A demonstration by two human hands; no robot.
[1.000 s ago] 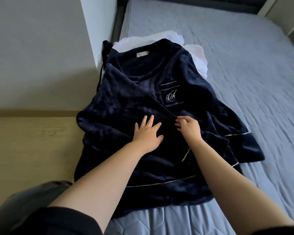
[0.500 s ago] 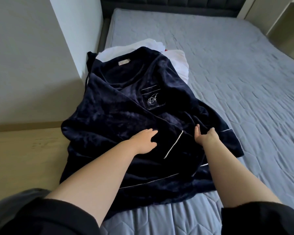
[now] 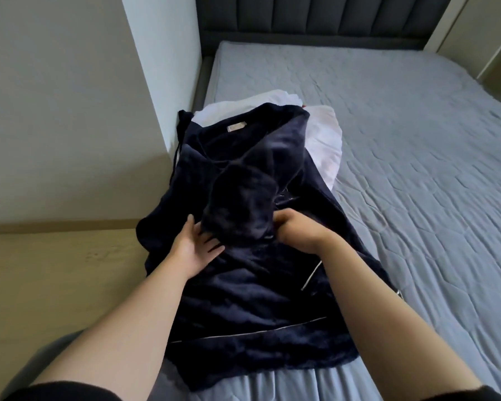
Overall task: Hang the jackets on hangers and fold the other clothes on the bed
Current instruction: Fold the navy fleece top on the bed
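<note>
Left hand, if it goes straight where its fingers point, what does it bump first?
Most likely the bunched navy sleeve fold right ahead; the left hand seems to touch its edge, though depth is unclear.

a navy velvet robe [image 3: 243, 299] lies on the grey quilted bed [image 3: 417, 140] over white clothes [image 3: 324, 137], one sleeve [image 3: 237, 204] folded in across its chest, the left grip [image 3: 195, 247] resting flat against that sleeve while the right grip [image 3: 291, 231] curls round its other edge.
</note>
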